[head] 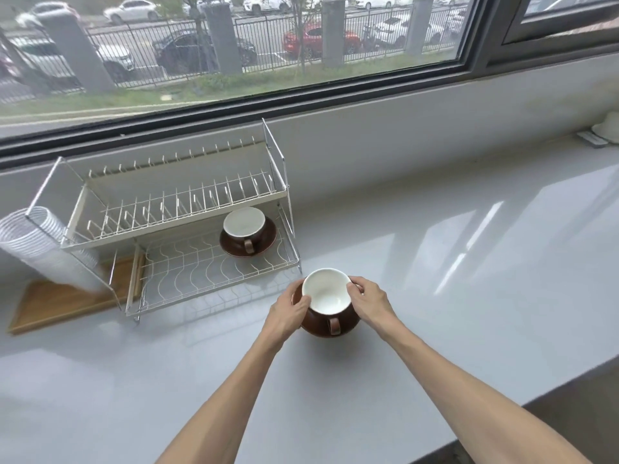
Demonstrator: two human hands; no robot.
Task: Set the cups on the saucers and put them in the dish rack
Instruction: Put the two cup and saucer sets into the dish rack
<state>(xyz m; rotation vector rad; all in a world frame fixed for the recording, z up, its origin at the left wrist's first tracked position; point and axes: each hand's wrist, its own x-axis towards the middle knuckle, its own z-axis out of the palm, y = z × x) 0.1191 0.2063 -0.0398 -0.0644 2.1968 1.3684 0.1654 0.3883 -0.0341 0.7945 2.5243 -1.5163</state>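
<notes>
A brown cup (326, 301) on its saucer (348, 324) is held just in front of the dish rack (214, 262), the fingers of the left hand (288, 311) and right hand (368, 298) curled round opposite sides; whether it is lifted off the surface (469, 262) cannot be told. Another cup and saucer (248, 234) is already seated on the lower tier. If the saucer is tilted, or knocked against the rack's front wire, the loose cup could be slid off.
</notes>
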